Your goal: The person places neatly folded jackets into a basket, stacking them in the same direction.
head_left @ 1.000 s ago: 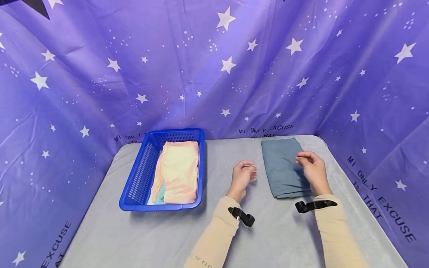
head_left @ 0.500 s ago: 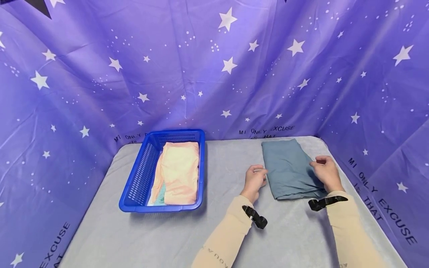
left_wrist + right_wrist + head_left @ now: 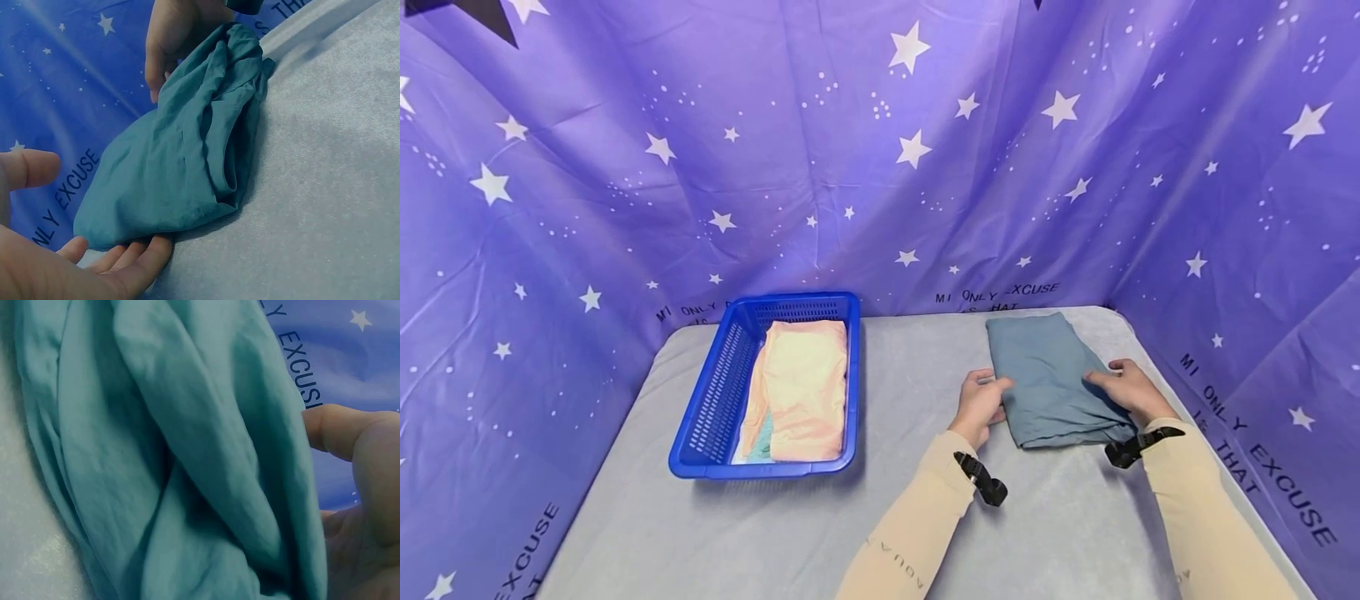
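A folded teal cloth [image 3: 1048,367] lies on the right half of the table, its near end showing loose layered folds. At its left edge is my left hand [image 3: 981,404]; in the left wrist view the fingers [image 3: 147,262] reach straight along and under the edge, with the thumb [image 3: 31,169] held apart above. My right hand [image 3: 1131,392] is at the cloth's right side, thumb over the top near the edge. In the right wrist view bunched folds of cloth [image 3: 187,425] hide much of that hand, and I cannot tell whether it grips the cloth.
A blue plastic basket [image 3: 707,408] with slotted walls stands on the left of the table, holding folded peach cloth [image 3: 808,387] and a bit of teal cloth [image 3: 762,442]. Grey fabric covers the table [image 3: 917,350]. Purple star-printed curtains [image 3: 790,167] enclose its back and sides.
Both hands have moved right, the left one reaching the cloth's left edge. The right hand has gone from above the cloth to its right side, and the cloth's near right part has spread outward.
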`<state>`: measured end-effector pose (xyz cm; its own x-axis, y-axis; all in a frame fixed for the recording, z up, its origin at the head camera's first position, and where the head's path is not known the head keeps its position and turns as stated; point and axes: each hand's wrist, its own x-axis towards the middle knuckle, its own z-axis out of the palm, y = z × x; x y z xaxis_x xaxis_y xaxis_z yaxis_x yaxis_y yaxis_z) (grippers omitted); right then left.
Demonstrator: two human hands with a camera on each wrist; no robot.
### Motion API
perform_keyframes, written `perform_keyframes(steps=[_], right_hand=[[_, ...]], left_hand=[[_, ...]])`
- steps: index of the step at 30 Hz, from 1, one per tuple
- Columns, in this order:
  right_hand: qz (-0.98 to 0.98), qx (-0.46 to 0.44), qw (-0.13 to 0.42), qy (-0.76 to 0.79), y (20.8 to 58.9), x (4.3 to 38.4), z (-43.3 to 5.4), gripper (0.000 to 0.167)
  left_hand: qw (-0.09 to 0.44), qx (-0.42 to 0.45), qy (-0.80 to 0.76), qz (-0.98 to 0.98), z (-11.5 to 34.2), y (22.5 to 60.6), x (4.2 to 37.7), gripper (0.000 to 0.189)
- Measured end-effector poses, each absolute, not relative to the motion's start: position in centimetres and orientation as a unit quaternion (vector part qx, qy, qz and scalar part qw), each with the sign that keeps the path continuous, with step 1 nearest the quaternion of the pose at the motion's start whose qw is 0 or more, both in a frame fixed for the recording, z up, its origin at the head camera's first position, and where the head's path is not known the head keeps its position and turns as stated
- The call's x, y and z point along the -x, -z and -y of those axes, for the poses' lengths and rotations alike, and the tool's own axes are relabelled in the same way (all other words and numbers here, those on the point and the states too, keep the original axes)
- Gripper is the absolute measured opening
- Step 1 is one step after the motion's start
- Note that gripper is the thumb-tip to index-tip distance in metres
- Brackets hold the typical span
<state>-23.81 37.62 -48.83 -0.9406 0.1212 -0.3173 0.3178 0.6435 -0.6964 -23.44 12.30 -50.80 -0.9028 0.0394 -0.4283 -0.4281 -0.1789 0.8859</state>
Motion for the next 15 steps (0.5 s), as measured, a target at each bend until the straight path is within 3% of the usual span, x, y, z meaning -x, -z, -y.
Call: perform_keyframes(steps=[10, 15], right_hand=[[-0.895, -0.121, 0.129, 0.409, 49.9, 24.5, -38.1, 0.088], [-0.888, -0.112, 0.146, 0.42, 50.0, 24.5, -37.8, 0.094]], left_hand=[[0.169, 0.152, -0.752, -0.619, -12.8, 51.7, 24.2, 0.045], [0.171, 0.148, -0.749, -0.622, -13.0, 52.0, 24.5, 0.047]])
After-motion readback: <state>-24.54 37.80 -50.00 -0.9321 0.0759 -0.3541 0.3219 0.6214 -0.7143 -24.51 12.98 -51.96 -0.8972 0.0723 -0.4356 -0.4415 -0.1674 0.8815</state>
